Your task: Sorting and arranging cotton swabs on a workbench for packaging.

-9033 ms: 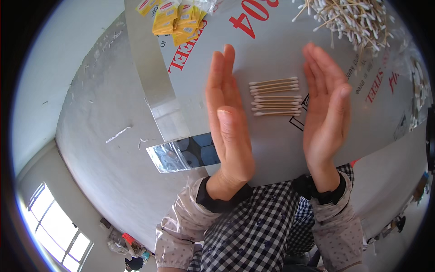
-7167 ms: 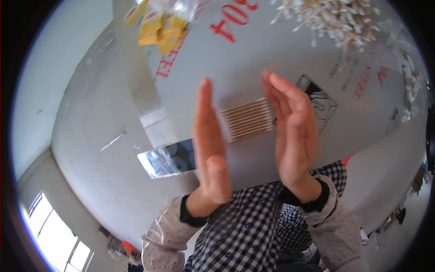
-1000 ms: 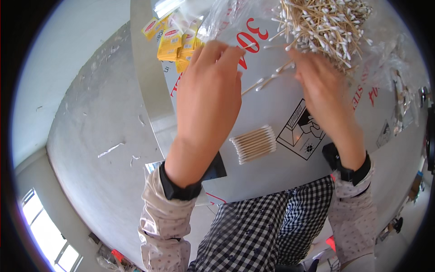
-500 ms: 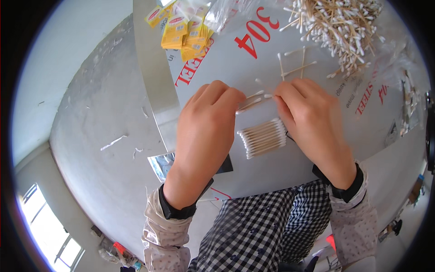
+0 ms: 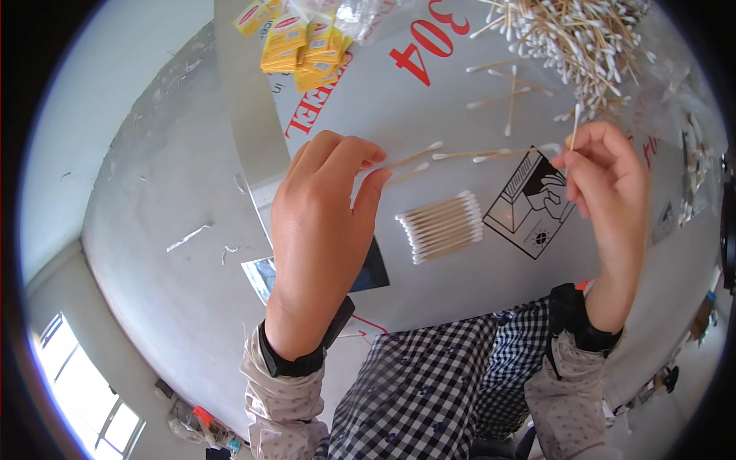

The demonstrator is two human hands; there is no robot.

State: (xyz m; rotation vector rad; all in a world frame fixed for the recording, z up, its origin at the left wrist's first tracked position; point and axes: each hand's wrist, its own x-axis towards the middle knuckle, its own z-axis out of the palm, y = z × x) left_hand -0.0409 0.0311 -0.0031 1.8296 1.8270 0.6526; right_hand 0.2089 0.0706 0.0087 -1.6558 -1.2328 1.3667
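Note:
Between its thumb and forefinger, my right hand (image 5: 609,180) pinches a cotton swab (image 5: 575,129) tilted nearly upright. My left hand (image 5: 318,222) rests palm down with thumb and forefinger a little apart, right beside two loose cotton swabs (image 5: 414,156), whose near ends lie at its fingertips. More swabs (image 5: 498,154) stretch end to end toward my right hand; one tip there is blurred. Below them a neat row of cotton swabs (image 5: 442,228) lies side by side on the grey printed sheet (image 5: 452,295).
A large heap of cotton swabs (image 5: 575,46) fills the far right, with several strays (image 5: 512,100) near it. Yellow packets (image 5: 303,50) and clear plastic (image 5: 364,17) lie at the far left. A shiny dark piece (image 5: 372,268) sits partly under my left wrist.
My right hand has moved right and lifted a swab, uncovering the black printed picture. My left hand has shifted slightly left and its fingertips have parted. Loose swabs near the heap lie differently.

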